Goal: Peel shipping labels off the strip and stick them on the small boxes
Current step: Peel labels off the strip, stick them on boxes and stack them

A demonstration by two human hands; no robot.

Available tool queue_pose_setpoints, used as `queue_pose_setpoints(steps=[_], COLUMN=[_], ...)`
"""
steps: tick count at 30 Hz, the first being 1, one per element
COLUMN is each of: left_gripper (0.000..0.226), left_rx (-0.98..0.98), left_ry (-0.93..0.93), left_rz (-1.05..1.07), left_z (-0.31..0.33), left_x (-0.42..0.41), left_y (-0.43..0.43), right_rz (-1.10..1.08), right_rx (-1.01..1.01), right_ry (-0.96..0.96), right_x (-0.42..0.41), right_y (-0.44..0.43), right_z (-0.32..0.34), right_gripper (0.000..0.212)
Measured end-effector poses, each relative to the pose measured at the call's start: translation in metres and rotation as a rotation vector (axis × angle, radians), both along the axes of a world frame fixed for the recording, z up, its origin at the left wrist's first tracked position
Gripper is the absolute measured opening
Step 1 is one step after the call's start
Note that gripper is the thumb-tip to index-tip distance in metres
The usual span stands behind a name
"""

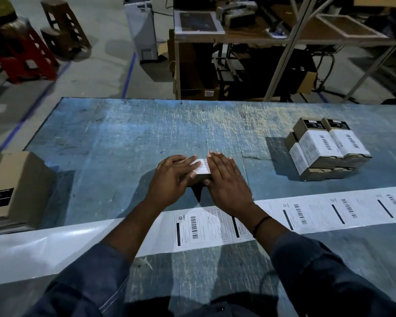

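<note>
So both hands are on one small box [201, 173] sitting on the scratched blue table [124, 138], just on the far side of the label strip [318, 213], about level with the strip's first printed label. The box already has a white shipping label [201, 166] on its top face. The left hand [172, 177] lies flat over the left part of that label with its fingers pretty much straight and slightly spread, pressing down rather than gripping. The right hand [226, 179] is flat too, fingers straight and close together along the right side of the box, and its thumb touches the box's near face. The strip runs across the table between the person and the box. Its left stretch is just bare shiny backing [55, 245], and the printed labels with barcodes start roughly under the forearms and carry on to the right. Beyond the strip's right end there's a stack of labelled boxes [327, 149], packed touching each other in two layers. Off the strip's left end, on its far side, sits a bigger brown carton [14, 186]. There's a black band [261, 225] on the right wrist, right over the strip.
</note>
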State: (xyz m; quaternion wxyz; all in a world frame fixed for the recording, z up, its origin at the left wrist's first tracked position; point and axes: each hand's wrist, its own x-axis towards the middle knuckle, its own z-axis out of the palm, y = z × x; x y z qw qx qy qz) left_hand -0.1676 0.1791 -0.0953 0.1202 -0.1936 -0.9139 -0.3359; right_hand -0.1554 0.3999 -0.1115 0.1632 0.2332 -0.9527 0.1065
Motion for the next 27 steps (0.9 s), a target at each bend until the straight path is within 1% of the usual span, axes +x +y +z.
queue_pose_setpoints(steps=[2,4,6,7,9,12,15,20,24,27], left_gripper=[0.042,0.044,0.046,0.045,0.037,0.032,0.034,0.035,0.035,0.036], left_rx=[0.003,-0.009,0.043,0.105,0.219,0.256,0.236,0.204,0.194,0.157], left_ry=[-0.057,-0.088,-0.141,-0.164,-0.159,-0.115,-0.105,-0.128,-0.198,-0.225], left_rz=[-0.054,-0.107,-0.085,-0.047,0.017,0.020,-0.030,-0.119,-0.165,-0.212], left_z=[0.003,0.004,0.010,0.014,0.016,0.008,0.003,0.007,0.011,0.015], left_x=[-0.002,-0.004,-0.007,-0.008,-0.012,-0.008,-0.008,-0.009,-0.008,-0.007], left_y=[-0.007,-0.014,-0.015,-0.013,-0.004,-0.001,-0.006,-0.011,-0.015,-0.020], right_rz=[0.014,0.012,-0.031,-0.066,-0.145,-0.153,-0.021,0.125,0.148,0.197], right_rx=[-0.022,-0.099,-0.258,-0.357,-0.496,-0.515,-0.525,-0.671,-0.832,-0.915], right_ry=[-0.021,-0.066,-0.125,-0.142,-0.116,-0.076,-0.116,-0.371,-0.607,-0.712], right_x=[0.001,0.002,0.000,-0.002,-0.007,-0.011,-0.009,-0.013,-0.013,-0.013], right_y=[0.001,-0.001,-0.008,-0.012,-0.016,-0.018,-0.008,0.018,0.030,0.038], right_z=[0.001,0.005,0.006,0.007,0.006,0.002,0.005,0.018,0.032,0.038], right_gripper=[0.063,0.063,0.060,0.058,0.054,0.049,0.045,0.038,0.042,0.043])
